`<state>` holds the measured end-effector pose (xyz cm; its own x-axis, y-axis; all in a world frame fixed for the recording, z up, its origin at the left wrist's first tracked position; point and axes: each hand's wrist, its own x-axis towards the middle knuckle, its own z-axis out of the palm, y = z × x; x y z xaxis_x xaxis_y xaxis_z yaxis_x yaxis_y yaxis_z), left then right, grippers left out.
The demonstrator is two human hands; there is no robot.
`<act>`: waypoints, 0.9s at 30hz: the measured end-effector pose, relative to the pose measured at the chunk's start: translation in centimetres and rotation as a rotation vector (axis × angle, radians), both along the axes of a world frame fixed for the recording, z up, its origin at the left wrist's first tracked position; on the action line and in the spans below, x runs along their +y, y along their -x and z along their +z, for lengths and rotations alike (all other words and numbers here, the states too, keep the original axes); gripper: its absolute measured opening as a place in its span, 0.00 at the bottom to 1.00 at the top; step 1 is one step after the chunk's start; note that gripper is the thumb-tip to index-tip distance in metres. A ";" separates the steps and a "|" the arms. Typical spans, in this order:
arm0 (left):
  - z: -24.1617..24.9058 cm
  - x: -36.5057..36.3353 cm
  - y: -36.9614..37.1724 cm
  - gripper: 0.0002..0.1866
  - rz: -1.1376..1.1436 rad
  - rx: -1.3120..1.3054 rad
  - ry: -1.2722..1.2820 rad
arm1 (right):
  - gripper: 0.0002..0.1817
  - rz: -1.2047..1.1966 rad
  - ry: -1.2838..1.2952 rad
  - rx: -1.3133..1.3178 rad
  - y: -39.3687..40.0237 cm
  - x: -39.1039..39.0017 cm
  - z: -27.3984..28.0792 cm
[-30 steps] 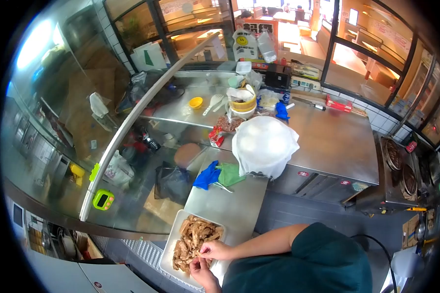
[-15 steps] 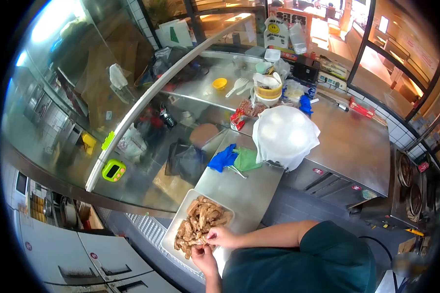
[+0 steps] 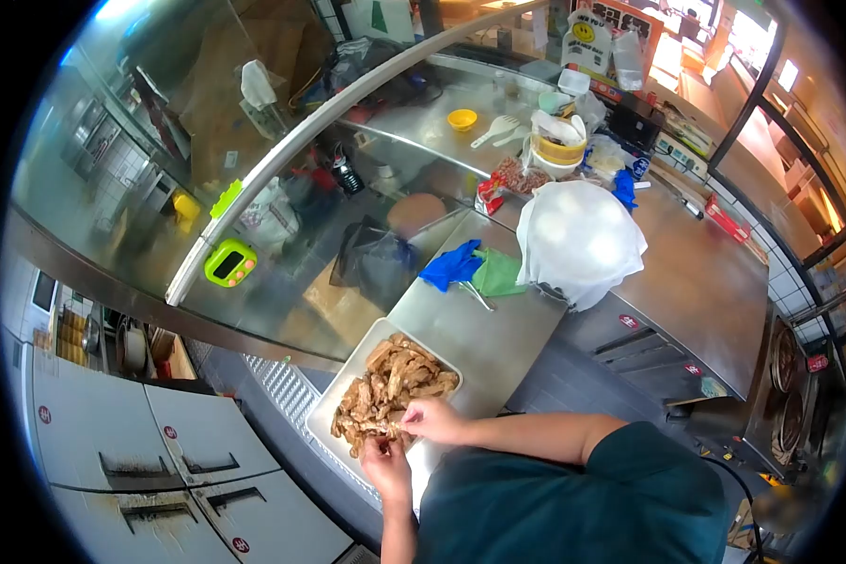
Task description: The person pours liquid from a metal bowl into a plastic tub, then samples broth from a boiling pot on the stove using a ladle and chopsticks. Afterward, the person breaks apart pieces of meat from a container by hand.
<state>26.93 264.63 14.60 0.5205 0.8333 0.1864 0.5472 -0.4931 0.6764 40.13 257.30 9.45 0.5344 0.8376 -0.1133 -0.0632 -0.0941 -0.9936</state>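
Observation:
A white tray [image 3: 321,411] piled with brown meat pieces [image 3: 399,371] rests on the near end of the steel counter. Over the pile's lower part, my right hand [image 3: 432,420] pinches one end of a piece of meat [image 3: 382,428]. My left hand [image 3: 385,462] has its fingers closed at the lower edge of the same piece, close to the tray's near side. The fingertips of both hands partly cover the piece.
Blue cloth [image 3: 452,266] and green cloth [image 3: 498,273] lie beyond the tray beside a metal utensil. A white-covered round container [image 3: 583,240] stands farther right. A green timer [image 3: 230,263] hangs on the glass case's frame at left. White cabinets [image 3: 94,414] stand lower left.
The camera view has shifted, so the counter items appear farther up and right. Both hands remain at the meat, with only a slight change in their position.

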 end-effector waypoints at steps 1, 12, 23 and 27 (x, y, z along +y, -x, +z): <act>-0.2 0.2 0.2 0.04 -0.017 0.012 -0.048 | 0.08 -0.013 -0.008 -0.035 -0.1 0.1 -0.5; -2.0 3.1 3.0 0.02 0.095 0.067 -0.013 | 0.05 -0.073 -0.156 0.321 -3.4 1.3 1.3; -2.6 0.6 0.7 0.04 0.303 -0.249 0.468 | 0.08 0.132 -0.422 0.535 -4.6 2.0 10.9; -4.8 -0.3 1.1 0.04 0.310 -0.236 0.446 | 0.08 0.432 -0.693 0.159 -5.0 1.5 17.3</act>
<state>25.84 264.29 9.78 0.2276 0.9643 -0.1352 0.4295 0.0252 0.9027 45.14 258.78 26.71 0.1709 0.8731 0.4566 -0.3068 0.4875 -0.8174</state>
